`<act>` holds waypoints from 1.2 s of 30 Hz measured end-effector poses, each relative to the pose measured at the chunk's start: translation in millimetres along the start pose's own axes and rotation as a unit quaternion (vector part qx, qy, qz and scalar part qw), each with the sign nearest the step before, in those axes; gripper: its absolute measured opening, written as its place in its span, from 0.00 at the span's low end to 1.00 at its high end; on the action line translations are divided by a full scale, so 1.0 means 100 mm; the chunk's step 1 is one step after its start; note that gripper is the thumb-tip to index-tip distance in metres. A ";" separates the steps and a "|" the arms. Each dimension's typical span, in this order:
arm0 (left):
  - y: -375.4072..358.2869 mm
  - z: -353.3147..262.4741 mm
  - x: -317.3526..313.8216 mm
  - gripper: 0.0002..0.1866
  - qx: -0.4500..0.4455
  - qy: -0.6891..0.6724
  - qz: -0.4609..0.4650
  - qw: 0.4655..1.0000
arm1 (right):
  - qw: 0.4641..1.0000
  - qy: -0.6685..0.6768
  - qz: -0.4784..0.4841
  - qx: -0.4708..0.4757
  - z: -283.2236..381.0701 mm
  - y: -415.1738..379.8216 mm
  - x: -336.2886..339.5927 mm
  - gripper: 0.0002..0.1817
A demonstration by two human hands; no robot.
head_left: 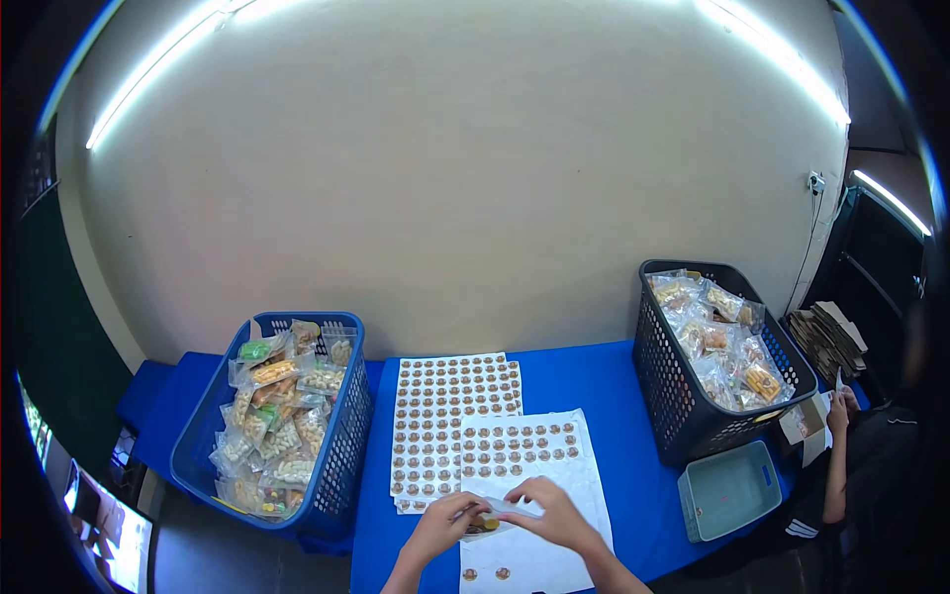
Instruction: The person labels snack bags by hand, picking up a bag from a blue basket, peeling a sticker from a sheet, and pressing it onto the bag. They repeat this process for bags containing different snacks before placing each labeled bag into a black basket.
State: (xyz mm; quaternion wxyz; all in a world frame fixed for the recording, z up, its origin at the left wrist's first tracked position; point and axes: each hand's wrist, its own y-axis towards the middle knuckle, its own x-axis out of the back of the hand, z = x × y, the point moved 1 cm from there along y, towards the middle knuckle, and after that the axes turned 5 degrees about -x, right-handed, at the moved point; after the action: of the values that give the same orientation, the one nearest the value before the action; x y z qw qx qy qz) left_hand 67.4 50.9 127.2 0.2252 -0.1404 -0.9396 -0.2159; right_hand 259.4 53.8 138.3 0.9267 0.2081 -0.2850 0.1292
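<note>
Both of my hands are closed on a small clear plastic bag (484,526) with brownish contents that I cannot make out. My left hand (443,527) pinches the bag's left side, and my right hand (554,517) grips its upper right edge. Below the hands lies a white sheet of round stickers (562,477), with rows left along its top, a couple at the bottom and a bare middle. A fuller stack of sticker sheets (426,421) is partly under it, to the left.
A blue basket (358,396) of packed snack bags stands at left, a black basket (648,366) of similar bags at right. A grey-green tray (730,492) sits on the blue tablecloth (574,371). Another person's hand (841,408) is at far right, near a cardboard box (807,426).
</note>
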 end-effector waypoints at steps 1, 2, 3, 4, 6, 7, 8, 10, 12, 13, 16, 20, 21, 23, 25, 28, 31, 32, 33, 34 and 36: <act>-0.01 0.01 0.00 0.06 0.033 -0.011 -0.014 0.999 | 0.999 -0.015 0.033 0.010 0.01 0.02 -0.10 0.11; -0.02 0.03 -0.01 0.06 0.065 -0.022 -0.029 0.997 | 1.000 0.015 0.017 -0.004 0.05 0.04 -0.20 0.09; -0.03 0.05 -0.01 0.06 0.096 -0.033 -0.044 0.994 | 1.000 0.001 0.008 0.003 0.08 0.06 -0.27 0.08; -0.05 0.07 -0.02 0.06 0.128 -0.044 -0.061 0.989 | 1.000 -0.012 -0.001 0.010 0.11 0.08 -0.33 0.08; -0.08 0.11 0.04 0.05 0.115 -0.080 -0.127 0.982 | 0.999 -0.017 -0.014 0.025 0.24 0.14 -0.40 0.08; -0.09 0.12 0.07 0.04 0.123 -0.081 -0.160 0.976 | 0.999 -0.020 -0.021 0.032 0.31 0.16 -0.43 0.08; -0.11 0.12 0.10 0.04 0.130 -0.082 -0.192 0.969 | 0.999 -0.021 -0.020 0.038 0.37 0.19 -0.46 0.07; -0.07 0.04 0.24 0.05 0.128 -0.064 -0.263 0.954 | 0.998 -0.022 -0.021 0.049 0.47 0.23 -0.53 0.07; -0.07 0.14 0.30 0.08 0.054 -0.009 -0.324 0.945 | 0.997 -0.014 -0.037 0.067 0.55 0.28 -0.57 0.06; -0.07 0.16 0.35 0.09 0.044 0.014 -0.358 0.932 | 0.996 -0.007 -0.041 0.074 0.61 0.29 -0.57 0.06; -0.06 0.15 0.46 0.11 0.018 0.099 -0.433 0.896 | 0.997 0.034 -0.028 0.062 0.70 0.27 -0.63 0.07; -0.09 0.23 0.43 0.11 0.048 0.107 -0.409 0.905 | 0.992 0.121 0.003 0.018 0.62 0.22 -0.68 0.08; -0.10 0.32 0.43 0.10 0.062 0.078 -0.385 0.917 | 0.984 0.177 0.014 -0.013 0.53 0.21 -0.70 0.09; -0.06 0.18 0.39 0.07 0.077 0.116 -0.364 0.921 | 0.961 0.270 0.021 -0.048 0.31 0.18 -0.73 0.10; -0.02 -0.16 0.33 0.10 0.000 0.185 -0.360 0.914 | 0.935 0.333 0.011 -0.121 0.24 0.17 -0.63 0.09; -0.04 -0.38 0.22 0.14 -0.104 0.234 -0.222 0.941 | 0.924 0.350 0.003 -0.150 0.15 0.16 -0.54 0.08; -0.07 -0.21 -0.03 0.14 -0.096 0.119 -0.190 0.970 | 0.947 0.296 -0.012 -0.123 0.21 0.17 -0.45 0.09; -0.08 -0.11 -0.10 0.14 -0.076 0.059 -0.208 0.973 | 0.968 0.235 -0.042 -0.075 0.22 0.17 -0.44 0.10; -0.05 -0.11 -0.08 0.10 -0.073 0.028 -0.230 0.970 | 0.982 0.172 -0.073 -0.026 0.23 0.17 -0.43 0.11; -0.05 -0.06 -0.09 0.09 -0.050 0.019 -0.233 0.971 | 0.988 0.108 -0.104 0.023 0.23 0.17 -0.42 0.12; -0.04 0.05 -0.09 0.07 -0.002 0.001 -0.239 0.971 | 0.990 0.052 -0.132 -0.014 0.28 0.15 -0.36 0.18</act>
State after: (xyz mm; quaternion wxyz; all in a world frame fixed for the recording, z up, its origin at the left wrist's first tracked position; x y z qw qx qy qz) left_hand 72.3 48.1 117.5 0.1675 0.0877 -0.9454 -0.2655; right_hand 212.1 49.6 143.3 0.9521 0.2238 -0.2082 0.0121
